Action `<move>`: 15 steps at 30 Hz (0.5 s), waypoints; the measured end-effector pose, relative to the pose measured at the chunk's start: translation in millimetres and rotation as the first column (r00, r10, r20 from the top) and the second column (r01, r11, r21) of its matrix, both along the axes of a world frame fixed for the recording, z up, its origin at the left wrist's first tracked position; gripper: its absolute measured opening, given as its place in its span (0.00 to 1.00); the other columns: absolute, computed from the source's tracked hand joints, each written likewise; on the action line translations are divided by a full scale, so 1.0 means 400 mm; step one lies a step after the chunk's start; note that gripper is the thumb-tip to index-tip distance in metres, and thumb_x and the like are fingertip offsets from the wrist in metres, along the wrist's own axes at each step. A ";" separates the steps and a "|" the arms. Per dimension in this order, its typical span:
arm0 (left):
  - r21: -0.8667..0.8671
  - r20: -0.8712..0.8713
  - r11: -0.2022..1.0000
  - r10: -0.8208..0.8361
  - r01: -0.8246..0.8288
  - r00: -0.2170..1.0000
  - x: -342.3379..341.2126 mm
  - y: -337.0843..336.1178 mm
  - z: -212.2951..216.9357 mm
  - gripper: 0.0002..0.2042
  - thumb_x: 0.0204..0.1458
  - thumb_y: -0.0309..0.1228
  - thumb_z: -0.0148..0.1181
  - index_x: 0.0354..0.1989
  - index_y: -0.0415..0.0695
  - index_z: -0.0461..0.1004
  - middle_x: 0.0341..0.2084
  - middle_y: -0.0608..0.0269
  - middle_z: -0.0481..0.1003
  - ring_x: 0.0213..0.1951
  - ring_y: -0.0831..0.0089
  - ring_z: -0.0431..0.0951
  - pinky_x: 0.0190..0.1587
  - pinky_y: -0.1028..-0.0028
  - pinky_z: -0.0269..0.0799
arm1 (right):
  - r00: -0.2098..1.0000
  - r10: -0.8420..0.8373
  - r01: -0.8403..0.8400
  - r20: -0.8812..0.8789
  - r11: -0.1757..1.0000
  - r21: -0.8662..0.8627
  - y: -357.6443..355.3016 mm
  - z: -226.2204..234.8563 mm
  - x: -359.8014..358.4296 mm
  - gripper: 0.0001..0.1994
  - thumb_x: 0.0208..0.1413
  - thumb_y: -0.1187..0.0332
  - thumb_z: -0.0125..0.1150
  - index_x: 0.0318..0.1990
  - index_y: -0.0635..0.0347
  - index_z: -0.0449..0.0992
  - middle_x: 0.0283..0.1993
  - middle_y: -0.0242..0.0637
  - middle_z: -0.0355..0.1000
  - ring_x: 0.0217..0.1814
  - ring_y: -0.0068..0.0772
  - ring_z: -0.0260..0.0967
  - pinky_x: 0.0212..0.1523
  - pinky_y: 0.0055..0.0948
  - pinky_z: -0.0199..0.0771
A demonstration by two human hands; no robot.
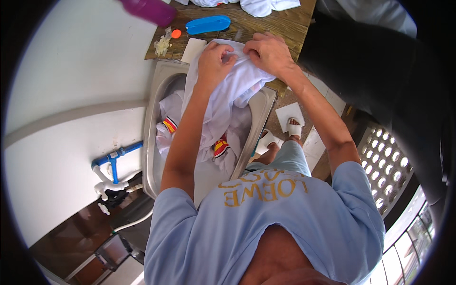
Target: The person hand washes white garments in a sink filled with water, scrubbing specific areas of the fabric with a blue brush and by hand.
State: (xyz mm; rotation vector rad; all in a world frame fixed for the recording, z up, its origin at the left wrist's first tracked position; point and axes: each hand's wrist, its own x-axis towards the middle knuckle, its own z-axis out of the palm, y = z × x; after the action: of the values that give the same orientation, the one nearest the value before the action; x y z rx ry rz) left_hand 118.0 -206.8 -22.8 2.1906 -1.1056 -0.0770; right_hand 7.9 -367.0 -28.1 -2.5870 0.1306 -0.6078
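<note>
A wet white garment [222,102] drapes from the wooden counter edge down into a metal sink [258,111]. My left hand [215,65] is curled on its upper left part, thumb and index finger bent toward each other. On the upper right part, my right hand [270,51] has its fingers bent down and closed on the fabric. The fingertips of both hands are partly hidden. More white cloth lies in the sink, with a red-and-yellow patch [221,147] and a striped red, yellow and black band [169,125] showing.
On the wooden counter [289,28] are a blue oblong tray [208,24], an orange cap [176,33], a purple bottle [149,10] and pale crumbled bits [162,46]. White cloth [259,5] lies at the far edge. Blue pipes [114,156] run along the left wall.
</note>
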 end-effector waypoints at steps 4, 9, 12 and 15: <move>-0.105 0.156 0.994 0.043 -0.027 0.987 -0.025 0.009 -0.009 0.13 0.35 0.32 0.69 0.31 0.45 0.77 0.31 0.62 0.72 0.35 0.63 0.72 0.37 0.67 0.69 | 0.948 0.272 -0.304 0.165 0.927 0.219 -0.027 -0.027 0.085 0.08 0.44 0.75 0.57 0.32 0.51 0.79 0.34 0.33 0.71 0.37 0.40 0.70 0.39 0.38 0.69; -0.248 0.140 0.967 0.096 -0.059 0.985 -0.033 0.014 -0.018 0.13 0.36 0.32 0.68 0.31 0.46 0.74 0.32 0.62 0.72 0.35 0.61 0.71 0.38 0.63 0.67 | 0.912 0.394 -0.405 0.117 0.910 0.092 -0.041 -0.043 0.123 0.07 0.44 0.75 0.59 0.32 0.52 0.78 0.33 0.32 0.70 0.38 0.39 0.69 0.37 0.38 0.69; -0.159 0.173 0.987 0.021 0.007 0.985 -0.031 0.025 -0.002 0.11 0.39 0.29 0.65 0.32 0.44 0.73 0.32 0.62 0.72 0.37 0.59 0.71 0.38 0.65 0.66 | 0.912 0.404 -0.406 0.072 0.914 0.021 -0.043 -0.039 0.126 0.08 0.45 0.73 0.58 0.34 0.50 0.78 0.32 0.32 0.69 0.37 0.38 0.69 0.36 0.38 0.68; -0.133 0.223 0.990 -0.010 0.041 0.975 -0.023 0.029 -0.015 0.08 0.42 0.26 0.61 0.33 0.46 0.73 0.29 0.62 0.70 0.34 0.59 0.71 0.36 0.65 0.66 | 0.912 0.401 -0.393 0.085 0.915 -0.091 -0.042 -0.035 0.125 0.09 0.46 0.71 0.57 0.37 0.50 0.77 0.32 0.31 0.68 0.37 0.38 0.69 0.35 0.39 0.68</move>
State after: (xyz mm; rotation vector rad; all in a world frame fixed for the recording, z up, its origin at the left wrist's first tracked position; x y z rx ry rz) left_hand 108.8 -195.1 -28.9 2.0991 -1.2234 0.2318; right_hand 58.0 -383.7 -42.2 -2.5365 -0.4512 -0.5958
